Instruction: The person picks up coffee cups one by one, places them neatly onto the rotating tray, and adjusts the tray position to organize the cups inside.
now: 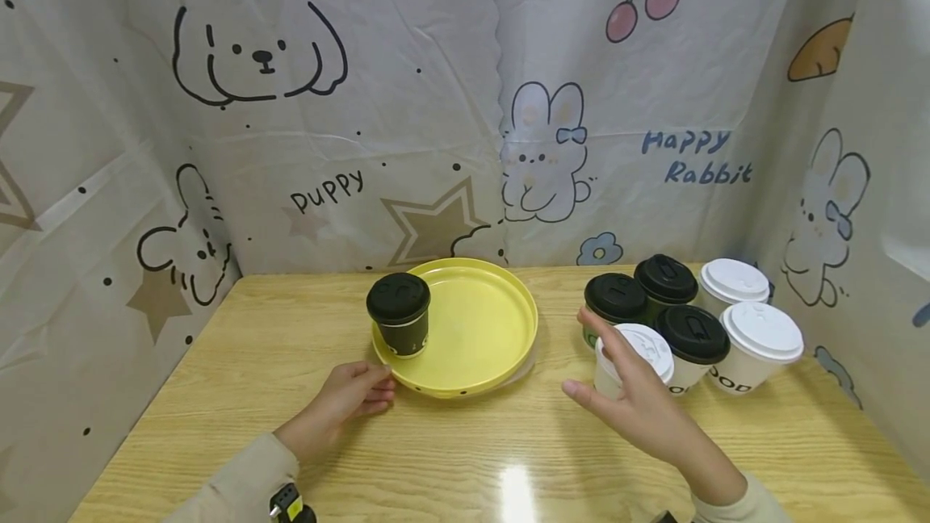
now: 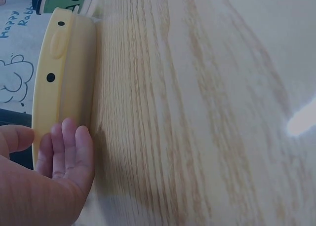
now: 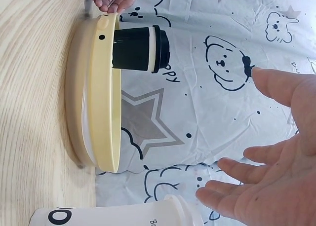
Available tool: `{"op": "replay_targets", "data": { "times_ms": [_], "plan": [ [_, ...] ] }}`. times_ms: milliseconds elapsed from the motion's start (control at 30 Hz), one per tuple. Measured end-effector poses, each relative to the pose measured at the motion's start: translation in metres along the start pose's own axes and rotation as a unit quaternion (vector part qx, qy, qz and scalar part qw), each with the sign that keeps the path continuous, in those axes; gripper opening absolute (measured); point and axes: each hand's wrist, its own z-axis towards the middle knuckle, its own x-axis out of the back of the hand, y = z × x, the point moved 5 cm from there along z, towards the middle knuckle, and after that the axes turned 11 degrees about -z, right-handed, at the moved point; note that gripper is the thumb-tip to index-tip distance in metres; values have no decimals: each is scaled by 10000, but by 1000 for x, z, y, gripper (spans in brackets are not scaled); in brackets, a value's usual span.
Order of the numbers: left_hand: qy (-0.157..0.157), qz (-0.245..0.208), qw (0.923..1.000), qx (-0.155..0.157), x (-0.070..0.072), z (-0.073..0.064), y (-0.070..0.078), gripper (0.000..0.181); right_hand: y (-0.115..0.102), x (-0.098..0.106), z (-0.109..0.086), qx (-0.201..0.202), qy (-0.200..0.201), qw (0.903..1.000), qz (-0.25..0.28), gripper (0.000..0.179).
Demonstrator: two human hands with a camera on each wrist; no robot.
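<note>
A round yellow tray (image 1: 475,329) with a raised rim sits on the table. On its left side stands a dark paper cup (image 1: 404,336) with a black lid, upright. My left hand (image 1: 352,395) pinches the tray's near-left rim; in the left wrist view the thumb is at the rim and the fingers (image 2: 71,149) lie along the outer wall. My right hand (image 1: 639,402), fingers spread and holding nothing, is raised in front of a white-lidded cup (image 1: 643,349) and partly hides it. In the right wrist view the hand (image 3: 276,171) is apart from the tray.
Several more lidded paper cups stand close together at the right: black-lidded ones (image 1: 692,335) and white-lidded ones (image 1: 761,333). A printed curtain (image 1: 436,103) hangs behind the wooden table (image 1: 429,458) and along both sides.
</note>
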Motion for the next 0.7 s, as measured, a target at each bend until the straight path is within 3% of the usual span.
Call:
{"op": "replay_targets", "data": {
  "times_ms": [367,700],
  "plan": [
    [-12,19,10000,15,-1,-1,0,26,-1,4,-1,-2,106,9998,-142,79],
    [-188,87,9997,158,1,-1,-3,38,5,26,-16,-548,562,9964,-306,82]
  ]
}}
